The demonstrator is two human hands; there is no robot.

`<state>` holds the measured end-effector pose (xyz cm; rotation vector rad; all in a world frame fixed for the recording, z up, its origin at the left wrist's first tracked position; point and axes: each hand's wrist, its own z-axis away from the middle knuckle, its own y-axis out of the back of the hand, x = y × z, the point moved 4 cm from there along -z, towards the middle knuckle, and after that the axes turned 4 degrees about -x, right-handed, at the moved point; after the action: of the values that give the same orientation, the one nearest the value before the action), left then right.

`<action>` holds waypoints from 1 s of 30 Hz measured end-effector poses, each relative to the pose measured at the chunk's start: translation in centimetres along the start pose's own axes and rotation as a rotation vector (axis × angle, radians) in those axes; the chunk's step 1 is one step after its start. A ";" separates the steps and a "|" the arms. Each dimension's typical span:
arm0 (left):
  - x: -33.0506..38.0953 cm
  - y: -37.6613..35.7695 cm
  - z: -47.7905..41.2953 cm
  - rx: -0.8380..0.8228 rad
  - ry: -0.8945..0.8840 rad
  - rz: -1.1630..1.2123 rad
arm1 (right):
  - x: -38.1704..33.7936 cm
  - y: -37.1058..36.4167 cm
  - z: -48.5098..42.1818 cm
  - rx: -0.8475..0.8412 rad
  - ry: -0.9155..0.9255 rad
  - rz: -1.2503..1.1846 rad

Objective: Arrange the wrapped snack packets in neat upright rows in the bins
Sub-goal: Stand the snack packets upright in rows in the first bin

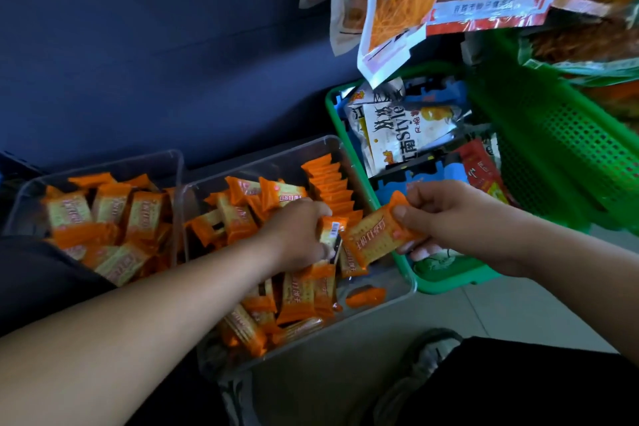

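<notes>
Two bins: we see the left bin [103, 162] and the middle bin [409, 287] side by side on the floor, both clear and both holding orange packets.
Finished row: one upright row [332, 183] stands along the far right side of the middle bin.
Loose packets: the loose heap [301, 297] lies jumbled in the rest of that bin, and the left bin is all jumble.
Right hand: our right hand [446, 214] pinches one cracker packet [373, 239] by its end, thumb on top and fingers curled beneath, above the bin's right edge.
Left hand: our left hand [297, 235] reaches into the middle bin, fingers curled round a barcode packet [330, 230] standing on edge.
Step in hand: we judge we are extending the row towards ourselves.
Next move: we must turn the cracker packet upright and slip it tight against the barcode packet while the left hand braces it.
Beside: a green basket [446, 282] of other snack bags touches the middle bin.
</notes>
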<state>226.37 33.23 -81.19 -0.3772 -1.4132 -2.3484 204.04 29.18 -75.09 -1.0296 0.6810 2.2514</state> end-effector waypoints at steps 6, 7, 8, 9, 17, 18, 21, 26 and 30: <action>0.4 6.7 2.9 0.181 -0.106 0.291 | -1.6 0.1 0.3 0.045 -0.018 -0.163; 0.5 7.4 3.6 0.179 -0.126 0.352 | -2.1 0.0 0.3 0.051 -0.010 -0.177; 0.5 7.8 4.2 0.162 -0.141 0.391 | -2.4 -0.1 0.2 0.054 -0.004 -0.180; 0.5 8.0 4.8 0.141 -0.146 0.423 | -2.8 -0.3 0.1 0.054 -0.001 -0.171; 0.8 6.6 6.2 0.240 -0.140 0.731 | -4.1 -1.1 -0.7 0.038 0.027 -0.138; 0.5 6.4 6.3 0.217 -0.116 0.780 | -4.1 -1.0 -0.8 0.036 0.029 -0.138; -0.7 6.0 6.0 0.192 -0.085 0.830 | -4.1 -1.2 -1.2 0.018 0.031 -0.158; -1.0 5.8 5.3 0.205 -0.047 0.831 | -4.4 -1.2 -2.1 0.010 0.038 -0.164; -0.7 5.5 4.8 0.164 -0.052 0.898 | -4.2 -1.2 -3.1 0.033 0.017 -0.131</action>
<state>229.60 35.30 -74.96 -0.8221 -1.1068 -1.4929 208.71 26.84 -73.77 -1.0481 0.6364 2.1142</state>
